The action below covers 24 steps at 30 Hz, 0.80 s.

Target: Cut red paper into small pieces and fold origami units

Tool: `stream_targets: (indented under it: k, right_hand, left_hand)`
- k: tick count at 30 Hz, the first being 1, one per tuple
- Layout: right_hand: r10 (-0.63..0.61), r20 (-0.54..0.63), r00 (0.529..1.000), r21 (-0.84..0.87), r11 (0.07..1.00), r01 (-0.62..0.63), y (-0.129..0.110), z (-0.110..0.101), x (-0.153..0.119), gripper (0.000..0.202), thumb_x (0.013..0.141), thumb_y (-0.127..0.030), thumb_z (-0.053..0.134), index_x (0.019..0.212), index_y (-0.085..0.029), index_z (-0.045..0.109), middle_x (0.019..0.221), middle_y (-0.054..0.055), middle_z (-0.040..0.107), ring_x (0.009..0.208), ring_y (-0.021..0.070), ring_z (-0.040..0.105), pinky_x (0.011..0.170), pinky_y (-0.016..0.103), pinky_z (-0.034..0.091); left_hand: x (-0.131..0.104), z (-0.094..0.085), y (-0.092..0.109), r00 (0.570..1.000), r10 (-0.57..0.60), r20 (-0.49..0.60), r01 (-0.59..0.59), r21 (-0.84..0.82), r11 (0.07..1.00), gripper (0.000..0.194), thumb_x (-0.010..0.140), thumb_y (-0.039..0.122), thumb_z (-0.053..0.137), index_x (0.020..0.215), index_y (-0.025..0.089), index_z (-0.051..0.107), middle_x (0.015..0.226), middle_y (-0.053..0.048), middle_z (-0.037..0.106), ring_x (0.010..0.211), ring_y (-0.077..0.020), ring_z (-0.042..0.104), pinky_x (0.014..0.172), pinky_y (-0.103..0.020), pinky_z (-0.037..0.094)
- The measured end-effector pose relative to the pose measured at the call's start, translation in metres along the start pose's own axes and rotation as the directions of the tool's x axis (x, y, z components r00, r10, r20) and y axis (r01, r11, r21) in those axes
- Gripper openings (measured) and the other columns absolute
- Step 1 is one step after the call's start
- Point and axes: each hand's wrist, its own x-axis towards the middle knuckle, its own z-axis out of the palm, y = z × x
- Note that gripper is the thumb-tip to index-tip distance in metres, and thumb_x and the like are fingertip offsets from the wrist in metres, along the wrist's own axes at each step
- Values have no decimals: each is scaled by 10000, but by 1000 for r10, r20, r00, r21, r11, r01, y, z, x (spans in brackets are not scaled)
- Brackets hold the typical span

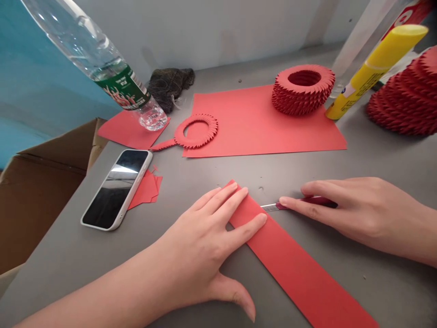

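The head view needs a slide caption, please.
Left hand resting on a red paper strip, right hand holding a utility knife at its edge.

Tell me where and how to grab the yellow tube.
Best gripped around the middle of the yellow tube, coming from the near side: it looks slim, straight and upright, and that side seems unobstructed, while the smaller red paper stack crowds its left and the larger stack its right.

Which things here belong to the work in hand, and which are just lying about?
Likely in the work:
red strip
craft knife
large red sheet
pleated red ring stack

Apparently just lying about:
phone
bottle
dark cloth
cardboard box
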Motion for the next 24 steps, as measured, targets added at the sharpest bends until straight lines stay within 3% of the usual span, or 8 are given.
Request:
stream_targets:
  k: [11, 24]
  right_hand:
    - [-29, -44, 999, 5, 1000, 29, 9, 5, 21, 400, 859, -127, 362, 1231, -245, 451, 826, 10, 569, 610, 91, 506, 494, 208, 330]
    - [-48, -45, 998, -18, 999, 48, 12, 7, 24, 391, 862, -127, 356, 1223, -243, 453, 820, 7, 558, 611, 86, 497, 476, 206, 299]
  left_hand:
    - [0, 1, -3, 1000, -1, -8, 1, -10, 1000, 885, 599, 753, 469, 1308, 234, 363, 1406, -162, 240, 1282, -377, 203, 999, -540, 231]
    - [2, -4, -2, 999, -31, 33, 30, 30, 999, 837, 621, 737, 463, 1309, 274, 354, 1409, -182, 210, 1280, -389, 202, 978, -544, 238]
